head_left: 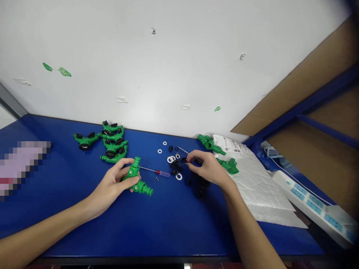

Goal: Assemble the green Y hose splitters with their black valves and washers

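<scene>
My left hand (119, 179) grips a green Y-shaped hose splitter (134, 179), thumb across its front and fingers behind it. The splitter carries no black knobs. My right hand (206, 166) is closed in a pinch over small black parts (175, 166); a dark bit shows at the fingertips, too small to name. White ring washers (178, 176) lie among these parts. Between my hands rests a screwdriver (162, 173) with a red and purple handle, and a small screw (157, 179) lies below it. Another thin metal shaft (182, 150) runs under my right hand.
Several green splitters with black fittings (86, 140) stand at the back left. More bare green splitters (231, 166) lie on and beside a white padded mailer (260, 190) at right. A power strip (311, 205) runs along the right edge, and a white wall (168, 74) closes off the back.
</scene>
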Demonstrator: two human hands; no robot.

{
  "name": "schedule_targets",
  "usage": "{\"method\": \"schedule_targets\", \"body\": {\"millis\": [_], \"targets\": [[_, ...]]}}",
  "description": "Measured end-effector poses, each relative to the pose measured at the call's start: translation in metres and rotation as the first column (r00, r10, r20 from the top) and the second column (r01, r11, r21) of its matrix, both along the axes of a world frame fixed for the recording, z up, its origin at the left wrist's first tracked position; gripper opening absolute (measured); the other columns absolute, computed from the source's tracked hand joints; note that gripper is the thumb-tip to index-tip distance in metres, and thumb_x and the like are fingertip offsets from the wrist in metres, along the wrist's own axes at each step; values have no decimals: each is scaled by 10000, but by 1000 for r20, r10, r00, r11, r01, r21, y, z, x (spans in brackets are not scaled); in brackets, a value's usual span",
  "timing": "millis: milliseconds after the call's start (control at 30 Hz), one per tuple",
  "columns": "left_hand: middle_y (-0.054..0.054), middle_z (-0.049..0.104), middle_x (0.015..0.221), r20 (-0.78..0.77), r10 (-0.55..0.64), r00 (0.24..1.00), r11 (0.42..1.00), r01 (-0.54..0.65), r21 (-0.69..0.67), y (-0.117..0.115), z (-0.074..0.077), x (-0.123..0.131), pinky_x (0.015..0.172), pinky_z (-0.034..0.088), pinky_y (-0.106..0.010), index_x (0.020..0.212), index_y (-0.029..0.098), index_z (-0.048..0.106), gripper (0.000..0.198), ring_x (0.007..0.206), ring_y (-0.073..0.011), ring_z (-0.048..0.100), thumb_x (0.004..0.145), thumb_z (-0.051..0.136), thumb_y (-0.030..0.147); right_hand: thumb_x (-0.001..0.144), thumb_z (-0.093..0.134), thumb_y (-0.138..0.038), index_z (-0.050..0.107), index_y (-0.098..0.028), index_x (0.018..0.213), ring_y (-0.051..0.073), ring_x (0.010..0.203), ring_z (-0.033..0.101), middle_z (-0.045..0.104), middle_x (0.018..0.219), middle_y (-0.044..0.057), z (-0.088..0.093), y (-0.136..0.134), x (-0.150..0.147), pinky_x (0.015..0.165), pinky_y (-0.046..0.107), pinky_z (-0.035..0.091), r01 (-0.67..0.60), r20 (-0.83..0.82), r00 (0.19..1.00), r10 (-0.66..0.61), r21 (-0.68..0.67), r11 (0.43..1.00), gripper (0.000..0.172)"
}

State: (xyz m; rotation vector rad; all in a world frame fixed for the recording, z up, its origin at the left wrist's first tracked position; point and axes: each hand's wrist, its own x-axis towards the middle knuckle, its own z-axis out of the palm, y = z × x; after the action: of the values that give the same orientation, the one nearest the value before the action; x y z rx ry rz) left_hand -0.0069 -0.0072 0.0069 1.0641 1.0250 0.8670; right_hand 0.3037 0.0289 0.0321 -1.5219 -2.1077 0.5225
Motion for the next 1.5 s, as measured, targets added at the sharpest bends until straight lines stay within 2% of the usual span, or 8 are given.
{"method": "schedule_targets", "body": {"millis": [67,233,433,667,833,1067,1400,1500], "targets": [[-11,653,898,-22,-42,999,998,42,37,0,-1,-1,716,480,-309,1160,250,477,450,819,-187,604,797,711,377,751,633,-214,648,-181,741,167,648,588,662,708,21,-4,0,-7,645,325,481,35,-223,974,-43,-41,999,38],[-6,615,857,-119,-236,964,956,252,150,-8,-5,-2,653,460,-283,1169,243,454,395,713,-149,540,859,639,402,736,732,-256,661,-188,737,154,663,635,696,752,30,-15,-16,-55,632,291,520,19,-660,751,8,34,999,99],[-11,568,853,-180,-350,919,896,384,222,-14,-6,0,667,436,-294,1180,230,459,336,743,-161,513,902,570,382,813,691,-181,724,-209,822,152,663,633,707,763,41,-16,-40,-99,604,285,519,-119,-632,746,211,185,975,44],[1,500,831,-247,-407,879,855,462,236,-18,-4,2,687,406,-303,1157,231,473,286,751,-163,454,918,543,371,818,680,-139,758,-230,851,175,751,675,725,854,56,-10,-44,-98,666,308,551,-251,-687,675,270,131,959,125],[18,466,790,-251,-405,879,856,461,234,-19,-4,2,659,387,-289,1150,232,488,285,712,-154,422,915,546,381,814,674,-135,740,-211,835,165,756,670,717,893,66,-4,-46,-95,679,296,549,-333,-643,690,332,126,935,103],[12,490,796,-230,-393,890,857,445,259,-20,-2,0,652,387,-286,1161,224,512,282,706,-149,433,918,548,362,806,708,-134,722,-206,828,160,774,660,700,912,61,-5,-47,-92,711,297,535,-349,-623,698,353,135,927,77],[-43,618,871,-219,-366,904,849,421,320,-22,-1,-2,688,454,-315,1155,209,524,276,776,-188,564,915,556,341,764,749,-168,731,-212,750,160,742,657,699,857,53,-10,-48,-98,698,304,559,-371,-816,539,209,-8,928,50],[-41,620,867,-228,-342,912,862,401,310,-22,-1,-2,678,452,-309,1139,213,530,265,777,-190,565,911,561,345,773,745,-180,730,-215,760,169,773,660,693,897,61,-13,-51,-101,728,324,566,-343,-813,546,203,4,939,40]]}}
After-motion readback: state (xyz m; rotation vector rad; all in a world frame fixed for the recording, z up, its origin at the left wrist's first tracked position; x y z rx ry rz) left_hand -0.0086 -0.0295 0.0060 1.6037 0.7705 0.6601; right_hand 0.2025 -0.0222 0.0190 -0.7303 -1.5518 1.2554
